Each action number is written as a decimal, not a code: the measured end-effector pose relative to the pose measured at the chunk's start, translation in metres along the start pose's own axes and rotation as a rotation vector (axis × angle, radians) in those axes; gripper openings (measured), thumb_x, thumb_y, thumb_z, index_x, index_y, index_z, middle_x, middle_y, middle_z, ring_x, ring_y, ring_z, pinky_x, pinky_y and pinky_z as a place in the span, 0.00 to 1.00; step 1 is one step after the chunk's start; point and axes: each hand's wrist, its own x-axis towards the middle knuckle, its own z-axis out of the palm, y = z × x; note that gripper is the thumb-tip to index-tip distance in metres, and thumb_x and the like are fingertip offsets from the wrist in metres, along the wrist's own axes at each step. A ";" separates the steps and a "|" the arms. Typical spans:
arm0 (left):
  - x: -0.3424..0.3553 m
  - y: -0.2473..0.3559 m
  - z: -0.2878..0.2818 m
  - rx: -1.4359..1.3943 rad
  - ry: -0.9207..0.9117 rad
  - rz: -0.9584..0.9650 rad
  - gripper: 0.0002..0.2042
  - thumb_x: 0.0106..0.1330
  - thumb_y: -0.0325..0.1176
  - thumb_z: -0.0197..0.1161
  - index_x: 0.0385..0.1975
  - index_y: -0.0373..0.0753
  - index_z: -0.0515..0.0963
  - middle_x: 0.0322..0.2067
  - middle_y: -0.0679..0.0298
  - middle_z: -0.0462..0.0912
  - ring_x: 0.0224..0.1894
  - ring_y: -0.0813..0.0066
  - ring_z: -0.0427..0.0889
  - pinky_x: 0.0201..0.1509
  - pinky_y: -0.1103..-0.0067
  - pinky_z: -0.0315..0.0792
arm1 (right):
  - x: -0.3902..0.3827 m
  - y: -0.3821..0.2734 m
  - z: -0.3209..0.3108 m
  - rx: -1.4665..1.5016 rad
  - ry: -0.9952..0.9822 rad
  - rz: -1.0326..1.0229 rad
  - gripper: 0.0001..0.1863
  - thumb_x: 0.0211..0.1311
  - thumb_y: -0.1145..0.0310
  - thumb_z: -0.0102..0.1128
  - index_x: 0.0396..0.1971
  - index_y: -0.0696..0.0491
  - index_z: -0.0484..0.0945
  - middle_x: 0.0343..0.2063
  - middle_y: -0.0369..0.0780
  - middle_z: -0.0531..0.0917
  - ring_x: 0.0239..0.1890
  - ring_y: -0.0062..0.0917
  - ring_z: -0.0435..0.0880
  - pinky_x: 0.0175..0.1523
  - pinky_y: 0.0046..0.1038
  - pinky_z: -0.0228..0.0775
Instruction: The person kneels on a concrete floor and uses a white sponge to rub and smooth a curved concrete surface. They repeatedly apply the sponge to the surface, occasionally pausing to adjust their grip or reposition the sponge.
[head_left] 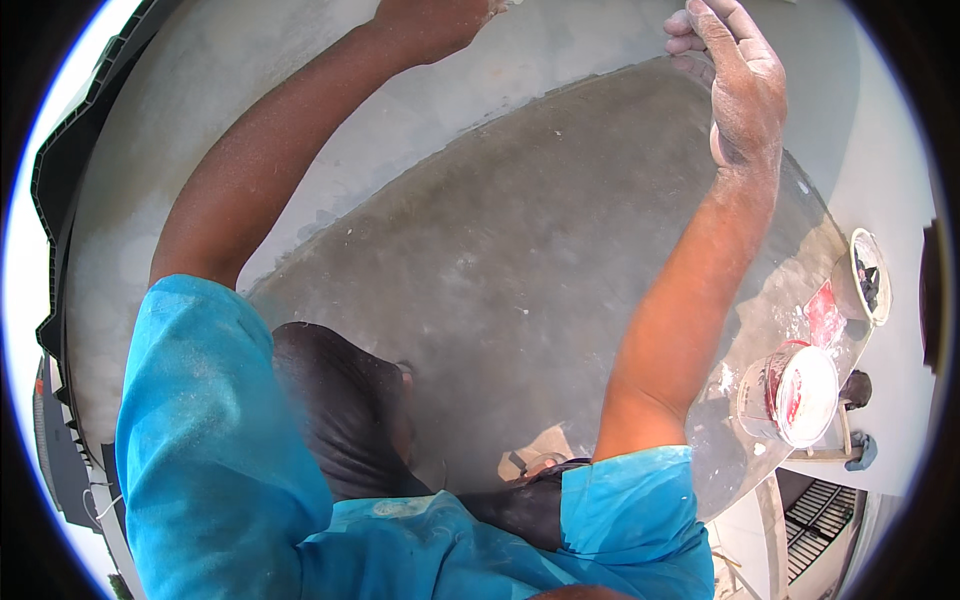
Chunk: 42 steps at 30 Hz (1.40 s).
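My left hand (pixel 435 22) is at the top edge against the pale plastered wall (pixel 530 45), its fingers closed around something small and pale that I cannot make out, partly cut off by the frame. My right hand (pixel 740 85), dusted white, is raised beside the wall at upper right, fingers loosely bent and apart, with nothing visible in them. Both bare forearms reach up from blue sleeves over the grey concrete floor (pixel 500 240). My legs in dark trousers show below.
At right stand a lidded plastic bucket (pixel 800 395) with white smears, a red-and-white bag (pixel 823 315) and a white bucket (pixel 860 275) of dark items. Beyond the floor's edge are sandals (pixel 860 450) and a metal grille (pixel 815 525). A dark panel edge (pixel 60 200) runs down the left.
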 end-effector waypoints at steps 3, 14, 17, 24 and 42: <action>-0.117 -0.029 0.007 0.180 0.048 0.006 0.16 0.78 0.39 0.48 0.62 0.51 0.75 0.74 0.81 0.59 0.77 0.75 0.55 0.81 0.65 0.51 | 0.000 0.011 -0.016 0.035 0.043 0.029 0.16 0.68 0.64 0.60 0.52 0.55 0.81 0.30 0.33 0.83 0.29 0.15 0.81 0.35 0.18 0.73; -0.010 -0.027 0.007 0.053 0.351 0.204 0.25 0.75 0.37 0.48 0.69 0.35 0.67 0.70 0.55 0.67 0.76 0.60 0.58 0.81 0.64 0.46 | 0.001 0.004 0.021 0.099 0.006 0.012 0.15 0.70 0.65 0.57 0.52 0.55 0.81 0.29 0.32 0.82 0.30 0.16 0.80 0.35 0.19 0.72; -0.071 -0.029 0.013 -0.010 0.238 0.116 0.26 0.73 0.35 0.49 0.70 0.36 0.66 0.70 0.55 0.68 0.75 0.61 0.59 0.81 0.63 0.46 | -0.003 0.007 0.016 0.058 0.015 0.026 0.16 0.71 0.64 0.58 0.52 0.56 0.81 0.30 0.32 0.82 0.32 0.16 0.80 0.40 0.20 0.72; -0.178 -0.059 0.003 0.202 0.048 -0.084 0.19 0.75 0.39 0.52 0.64 0.55 0.74 0.75 0.80 0.56 0.77 0.79 0.53 0.82 0.64 0.50 | 0.014 0.028 -0.031 0.026 0.062 0.063 0.18 0.70 0.61 0.61 0.54 0.54 0.83 0.33 0.32 0.83 0.38 0.17 0.80 0.48 0.23 0.71; -0.055 -0.035 0.001 0.024 0.301 0.143 0.24 0.71 0.34 0.51 0.67 0.39 0.70 0.71 0.59 0.66 0.76 0.62 0.58 0.82 0.61 0.44 | -0.003 -0.017 0.036 0.035 0.048 -0.025 0.15 0.71 0.66 0.57 0.52 0.56 0.81 0.28 0.32 0.81 0.30 0.15 0.80 0.37 0.18 0.72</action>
